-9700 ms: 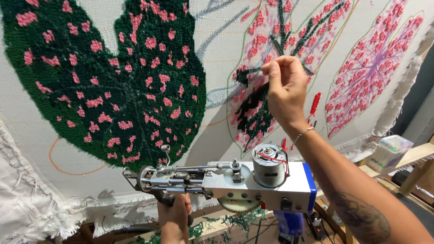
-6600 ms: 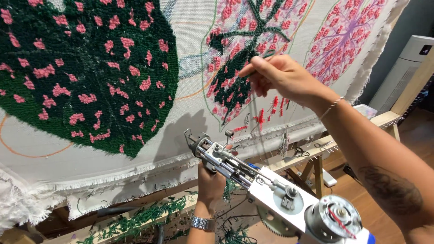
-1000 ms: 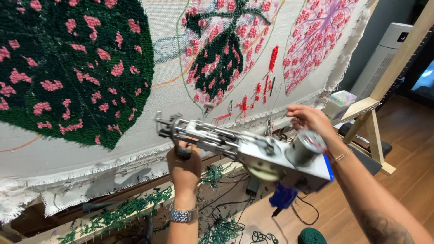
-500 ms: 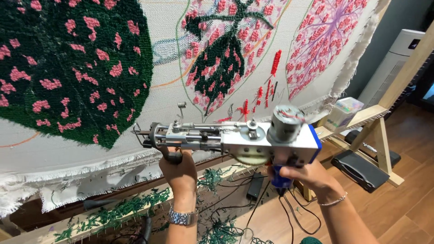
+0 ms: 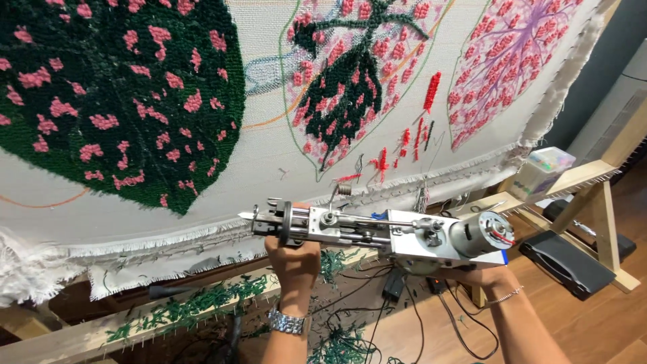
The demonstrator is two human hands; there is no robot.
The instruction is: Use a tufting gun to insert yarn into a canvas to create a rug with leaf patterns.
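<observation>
— Both hands are on the tufting gun (image 5: pixel 377 232), yes?

— Yes. Left hand (image 5: pixel 294 259) is wrapped tight around the front grip, just under the silver needle end, with a metal wristwatch (image 5: pixel 286 322) on that wrist. Right hand (image 5: pixel 482 275) sits beneath the rear of the gun, under the round motor (image 5: pixel 482 232); most of it is hidden by the body, so I can't tell how its fingers close. A thin bracelet shows on that wrist.

— Where is the gun?

— Held level in the air, needle pointing left, just in front of the frayed lower edge of the stretched cloth (image 5: pixel 269 152), not touching it as far as I can see.

— And around it?

— On the cloth, a big dark green leaf with pink spots (image 5: pixel 114 87) at the left, a half-filled leaf (image 5: pixel 350 74) in the middle, a pink and purple one (image 5: pixel 512 61) at the right. Green yarn scraps (image 5: pixel 182 307) lie along the wooden frame rail (image 5: pixel 87 337) below. Black cables (image 5: pixel 431 317) trail on the wooden floor, and a small clear box (image 5: pixel 542 168) rests on the frame's right arm.
</observation>
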